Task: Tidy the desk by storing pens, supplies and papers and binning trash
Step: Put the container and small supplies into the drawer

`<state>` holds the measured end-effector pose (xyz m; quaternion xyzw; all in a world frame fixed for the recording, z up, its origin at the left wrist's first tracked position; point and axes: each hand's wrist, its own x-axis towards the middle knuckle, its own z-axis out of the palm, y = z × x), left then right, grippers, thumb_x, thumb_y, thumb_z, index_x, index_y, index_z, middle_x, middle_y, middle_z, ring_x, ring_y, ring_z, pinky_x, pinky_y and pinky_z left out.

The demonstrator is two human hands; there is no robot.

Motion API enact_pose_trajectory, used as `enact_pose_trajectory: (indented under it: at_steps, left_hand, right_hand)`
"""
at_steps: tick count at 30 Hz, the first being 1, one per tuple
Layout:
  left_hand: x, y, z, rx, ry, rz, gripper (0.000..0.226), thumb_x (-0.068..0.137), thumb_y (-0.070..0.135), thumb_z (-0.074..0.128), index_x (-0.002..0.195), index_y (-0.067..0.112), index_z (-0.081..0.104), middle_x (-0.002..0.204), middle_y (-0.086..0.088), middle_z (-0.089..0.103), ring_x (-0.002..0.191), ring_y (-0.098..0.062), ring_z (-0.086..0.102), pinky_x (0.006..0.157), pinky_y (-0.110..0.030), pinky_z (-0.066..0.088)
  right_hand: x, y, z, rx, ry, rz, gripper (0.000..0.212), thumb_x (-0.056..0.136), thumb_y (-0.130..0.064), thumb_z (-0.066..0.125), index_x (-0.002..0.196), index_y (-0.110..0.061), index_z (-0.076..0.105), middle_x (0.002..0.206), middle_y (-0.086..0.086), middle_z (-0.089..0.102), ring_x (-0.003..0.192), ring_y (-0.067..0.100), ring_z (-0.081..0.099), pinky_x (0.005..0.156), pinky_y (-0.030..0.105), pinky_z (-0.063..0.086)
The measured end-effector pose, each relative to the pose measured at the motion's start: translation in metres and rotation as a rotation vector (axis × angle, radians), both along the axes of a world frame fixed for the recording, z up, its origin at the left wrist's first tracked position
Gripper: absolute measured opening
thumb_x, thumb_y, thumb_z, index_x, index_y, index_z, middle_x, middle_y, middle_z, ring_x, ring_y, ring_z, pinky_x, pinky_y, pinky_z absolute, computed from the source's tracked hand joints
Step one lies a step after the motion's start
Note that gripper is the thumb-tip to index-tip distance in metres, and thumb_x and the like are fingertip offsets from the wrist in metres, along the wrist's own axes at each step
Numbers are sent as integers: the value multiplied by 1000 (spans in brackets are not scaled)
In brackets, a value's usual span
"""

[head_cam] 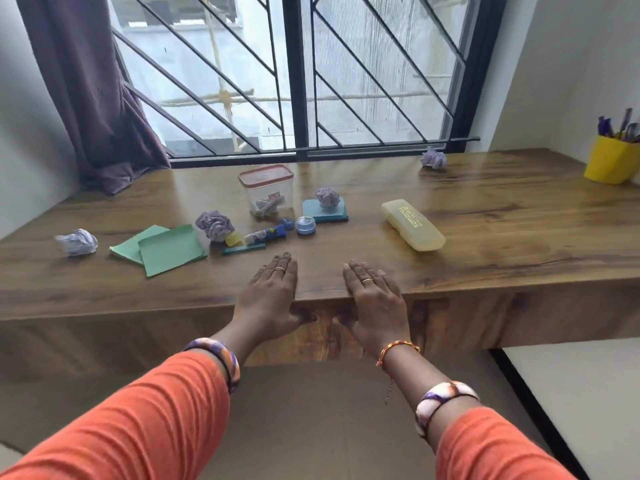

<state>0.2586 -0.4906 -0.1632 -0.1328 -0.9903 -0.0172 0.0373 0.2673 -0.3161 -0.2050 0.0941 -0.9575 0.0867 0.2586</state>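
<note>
Fingers: straight and flat on the near edge of the bench (pixel 485 237), holding nothing; left hand (pixel 268 296) and right hand (pixel 375 299) lie side by side, thumbs hanging over the front edge.
Supplies: just beyond the left hand, a glue tube (pixel 265 234), a small blue pot (pixel 305 225), a yellow eraser (pixel 233 239) and a teal strip (pixel 243 250) lie loose.
Papers: green sheets (pixel 162 249) sit left; a teal pad (pixel 325 211) sits farther back.
Trash: four crumpled balls, far left (pixel 77 241), beside the sheets (pixel 214 225), on the pad (pixel 327 196), far right by the window (pixel 433 158).
Storage: lidded clear box (pixel 266 194), yellow case (pixel 412 225), yellow cup (pixel 611 161) with pens at far right.
Progress: pens look stored; everything else appears untouched, and no bin is in view.
</note>
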Motion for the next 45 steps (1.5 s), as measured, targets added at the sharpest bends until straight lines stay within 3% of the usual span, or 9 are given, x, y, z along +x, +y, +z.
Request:
enact_pose_trajectory:
  at_steps: [13, 21, 29, 31, 33, 36, 38, 42, 45]
  left_hand:
    - [-2, -3, 0, -11, 21, -8, 103, 76, 67, 53, 149, 11, 7, 158, -7, 6, 146, -20, 7, 118, -31, 4]
    - [-17, -12, 9, -244, 86, -216, 105, 78, 67, 49, 143, -7, 15, 150, -29, 20, 137, -39, 28, 111, -41, 31]
    - [35, -151, -66, 555, 108, -904, 26, 86, 29, 58, 106, 14, 66, 125, -6, 61, 122, -19, 52, 101, -27, 43]
    - [49, -188, -92, 678, -153, -767, 28, 83, 32, 58, 101, 14, 68, 118, -2, 63, 115, -12, 54, 96, -22, 44]
    - [52, -217, -107, 727, -542, -333, 39, 79, 37, 60, 109, 12, 65, 115, 5, 56, 114, -10, 53, 94, -16, 41]
    - [37, -257, -125, 1224, -1159, 600, 14, 78, 11, 66, 91, 9, 60, 87, -3, 57, 80, -17, 58, 66, -23, 52]
    - [30, -278, -133, 1612, -1105, 959, 19, 87, -2, 49, 72, 8, 51, 61, -8, 56, 58, -16, 54, 47, -22, 51]
    - [27, -296, -136, 1956, -923, 1048, 38, 87, -17, 30, 74, 13, 49, 53, 2, 64, 65, -10, 61, 68, -27, 44]
    - [32, -301, -133, 2033, -986, 986, 38, 86, -17, 28, 80, 9, 54, 54, 2, 68, 50, -7, 67, 66, -26, 50]
  right_hand:
    - [-1, 6, 0, 79, 32, 45, 87, 46, -54, 82, 120, -12, 61, 122, 6, 64, 111, 22, 63, 100, 33, 36]
    - [-2, 7, 0, 130, -44, 15, 78, 70, -63, 43, 126, -10, 55, 131, 8, 58, 121, 25, 55, 101, 34, 29]
    - [42, -103, -52, -561, -48, -542, 87, 72, -18, 62, 146, -4, 18, 151, 19, 23, 139, 30, 24, 115, 28, 16]
    - [46, -157, -73, -1073, -313, -617, 65, 72, -9, 60, 132, 6, 40, 130, 24, 49, 121, 29, 50, 103, 29, 38]
    - [46, -211, -85, -1667, -833, -610, 16, 77, -2, 49, 79, 1, 64, 75, 17, 63, 63, 19, 66, 60, 22, 52]
    - [37, -260, -100, -1897, -983, -622, 35, 83, 15, 40, 55, -5, 46, 58, 12, 46, 33, 10, 49, 41, 23, 41]
    - [25, -276, -98, -2012, -882, -606, 37, 84, 19, 35, 58, -6, 44, 62, 10, 48, 40, 11, 51, 43, 20, 41]
    - [15, -276, -96, -2220, -699, -626, 36, 87, 20, 30, 63, -5, 42, 63, 11, 43, 57, 17, 47, 47, 19, 50]
    - [20, -277, -94, -2325, -649, -522, 39, 86, 22, 26, 63, -5, 42, 49, 10, 50, 47, 16, 57, 88, 26, 50]
